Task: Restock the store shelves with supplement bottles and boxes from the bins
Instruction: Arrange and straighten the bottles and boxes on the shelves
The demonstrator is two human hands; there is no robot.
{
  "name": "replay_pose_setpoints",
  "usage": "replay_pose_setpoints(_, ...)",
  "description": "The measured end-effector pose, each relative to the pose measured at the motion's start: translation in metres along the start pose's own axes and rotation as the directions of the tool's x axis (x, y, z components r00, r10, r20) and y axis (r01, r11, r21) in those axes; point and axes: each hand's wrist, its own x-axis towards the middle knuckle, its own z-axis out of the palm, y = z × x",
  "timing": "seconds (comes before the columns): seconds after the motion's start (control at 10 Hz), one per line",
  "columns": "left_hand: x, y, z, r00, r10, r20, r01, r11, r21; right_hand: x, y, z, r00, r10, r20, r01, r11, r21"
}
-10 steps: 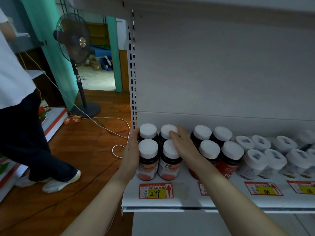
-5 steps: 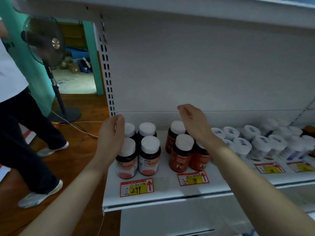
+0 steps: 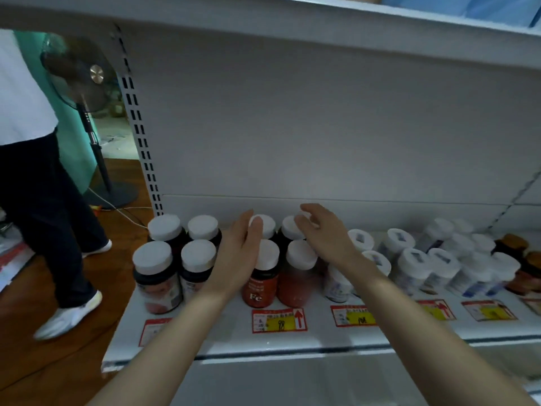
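Observation:
A white shelf [image 3: 234, 335] holds rows of white-capped supplement bottles. Dark bottles with pink labels [image 3: 156, 276] stand at its left end. Beside them is a group of red "Fe" bottles [image 3: 260, 284]. My left hand [image 3: 240, 256] lies flat against the left side of the red group, fingers together. My right hand [image 3: 325, 232] hovers over the caps on the group's right side, fingers spread and slightly curled, holding nothing. White bottles [image 3: 415, 265] fill the shelf further right, and brown-capped ones [image 3: 527, 265] stand at the far right.
Price tags [image 3: 278, 319] line the shelf front. An upper shelf [image 3: 292, 27] overhangs. On the wooden floor at left, a person in dark trousers [image 3: 49, 218] stands near a pedestal fan [image 3: 87, 83] with a cable.
Both hands have shifted right from the dark pink-label bottles to the red Fe bottles. The left hand now rests against the red group and the right has lowered over its caps.

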Motion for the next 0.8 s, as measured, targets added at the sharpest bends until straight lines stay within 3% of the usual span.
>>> replay_pose_setpoints(0.2, 0.003, -0.012, 0.017, 0.989, -0.14, -0.039, 0.129, 0.968, -0.215, -0.001, 0.016, 0.021, 0.996, -0.023, 0.084, 0.017, 0.998, 0.065)
replay_pose_setpoints(0.5, 0.0, -0.015, 0.029, 0.989, -0.066, -0.131, 0.044, 0.985, -0.168, 0.005, 0.028, 0.034, 0.998, -0.041, 0.055, 0.039, 0.999, 0.026)
replay_pose_setpoints(0.7, 0.0, -0.014, 0.024, 0.988, 0.013, -0.154, -0.012, 1.0, 0.006, -0.001, 0.02, 0.025, 0.989, -0.058, 0.132, 0.067, 0.996, -0.063)
replay_pose_setpoints(0.8, -0.003, -0.004, 0.022, 0.971, 0.156, -0.18, -0.098, 0.951, 0.294, -0.001, 0.014, 0.009, 0.989, -0.035, 0.146, 0.046, 0.996, -0.07)
